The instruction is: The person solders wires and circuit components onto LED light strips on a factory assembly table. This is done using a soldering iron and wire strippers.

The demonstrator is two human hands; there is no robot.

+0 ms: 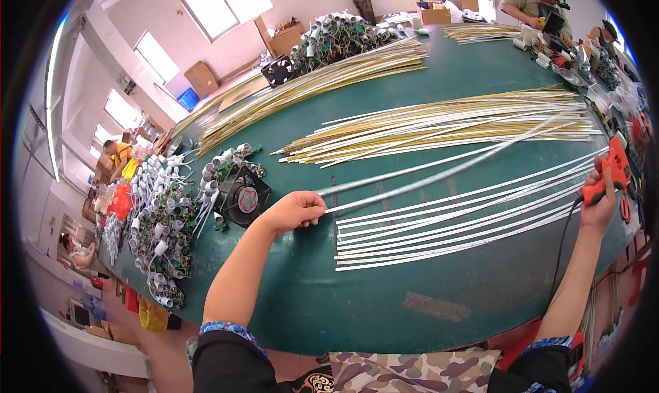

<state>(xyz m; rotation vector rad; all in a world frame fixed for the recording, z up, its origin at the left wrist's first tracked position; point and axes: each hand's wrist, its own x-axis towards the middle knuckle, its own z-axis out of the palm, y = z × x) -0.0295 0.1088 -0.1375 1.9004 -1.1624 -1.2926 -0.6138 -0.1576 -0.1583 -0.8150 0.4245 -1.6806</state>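
Observation:
My left hand (296, 211) is closed in a pinch on the near ends of thin white strips (439, 175), lifted a little above the green table. Two lengths run from my fingers up to the right, toward a bundle of white and yellowish strips (439, 129). At the right table edge, my right hand (598, 199) wraps round a red gun-shaped tool (618, 165) with a black cord; its working tip is not clear. Between my hands several white strips (412, 244) lie side by side, roughly parallel, their left ends nearly lined up.
Left stand a black fan (243, 197) and heaps of white cylindrical parts with green boards (165, 238). Farther back are another strip bundle (316, 87), a second fan (278, 71) and a parts pile (336, 43). A co-worker (539, 8) works at the far right.

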